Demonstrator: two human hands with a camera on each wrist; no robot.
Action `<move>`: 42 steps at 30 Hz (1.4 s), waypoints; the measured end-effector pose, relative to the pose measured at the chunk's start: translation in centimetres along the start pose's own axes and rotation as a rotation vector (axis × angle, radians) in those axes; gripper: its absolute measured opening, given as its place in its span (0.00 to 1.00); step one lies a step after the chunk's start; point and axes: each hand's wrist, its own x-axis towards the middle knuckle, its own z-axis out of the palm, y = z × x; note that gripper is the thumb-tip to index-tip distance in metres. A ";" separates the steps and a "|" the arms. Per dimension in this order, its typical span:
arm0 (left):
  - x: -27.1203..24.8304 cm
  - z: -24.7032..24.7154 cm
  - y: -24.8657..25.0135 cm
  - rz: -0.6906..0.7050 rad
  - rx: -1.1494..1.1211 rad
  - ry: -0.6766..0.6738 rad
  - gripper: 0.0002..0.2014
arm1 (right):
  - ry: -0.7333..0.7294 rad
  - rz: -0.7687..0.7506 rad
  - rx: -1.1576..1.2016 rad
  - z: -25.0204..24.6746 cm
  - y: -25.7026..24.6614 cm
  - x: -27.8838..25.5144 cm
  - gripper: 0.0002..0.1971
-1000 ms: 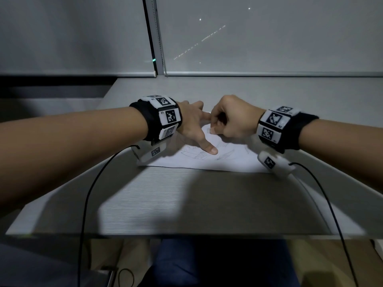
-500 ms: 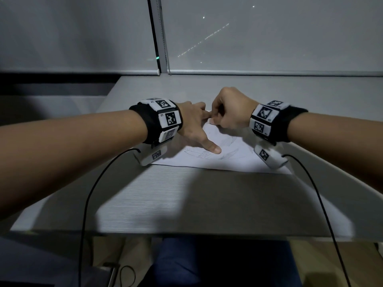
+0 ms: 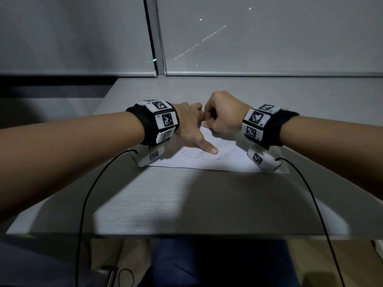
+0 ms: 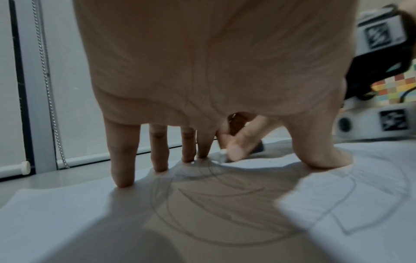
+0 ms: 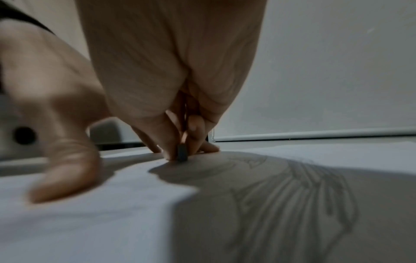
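A white sheet of paper [image 3: 228, 162] with a pencil drawing lies on the grey table [image 3: 165, 204]. My left hand [image 3: 192, 129] is spread on the sheet, its fingertips [image 4: 122, 178] and thumb [image 4: 321, 153] pressing the paper [image 4: 67, 213] flat. Just to its right, my right hand [image 3: 221, 114] is curled into a fist. Its fingers [image 5: 166, 138] pinch a small dark object [image 5: 181, 154], perhaps an eraser, whose lower end touches the paper [image 5: 112, 204] near the drawn lines. In the left wrist view the right hand's fingertips [image 4: 236, 149] sit beside my left index finger.
Black cables [image 3: 89, 199] run from both wrist units over the table's near edge [image 3: 186, 235]. Lowered roller blinds [image 3: 269, 38] with a bead chain [image 4: 48, 89] stand behind the table. My legs [image 3: 207, 266] are under the front edge.
My right hand has shifted slightly over the far part of the sheet, first away and then a little left. The left hand keeps pressing in the same spot.
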 end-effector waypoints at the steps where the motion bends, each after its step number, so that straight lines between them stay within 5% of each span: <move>1: -0.1 -0.1 0.0 0.003 -0.008 0.005 0.63 | -0.022 -0.021 0.005 -0.1 -0.2 -0.2 0.09; 5: -0.2 -0.1 0.2 -0.005 -0.002 -0.010 0.54 | -0.125 -0.090 0.034 0.1 -0.4 -0.9 0.07; 11: -0.3 -0.3 0.1 0.003 0.003 -0.014 0.67 | -0.002 0.043 -0.051 -1.3 2.5 -0.3 0.09; 15: -0.5 -0.8 -0.3 0.000 -0.020 -0.089 0.60 | 0.042 0.069 -0.011 -2.5 3.9 -1.3 0.08; 18: -0.5 -1.6 -0.7 -0.029 -0.040 -0.129 0.55 | -0.056 0.058 0.001 -3.6 4.5 -2.2 0.07; 24: -0.2 -0.1 1.2 0.090 -0.100 0.044 0.56 | -0.052 0.034 -0.016 -2.5 5.0 -2.9 0.06; 30: 0.1 -0.5 1.4 0.092 -0.093 0.021 0.65 | -0.034 -0.049 -0.018 -2.6 4.1 -1.9 0.07; 42: 0.3 0.1 1.5 0.087 -0.048 0.067 0.56 | -0.128 -0.111 -0.063 -1.7 3.4 -2.2 0.05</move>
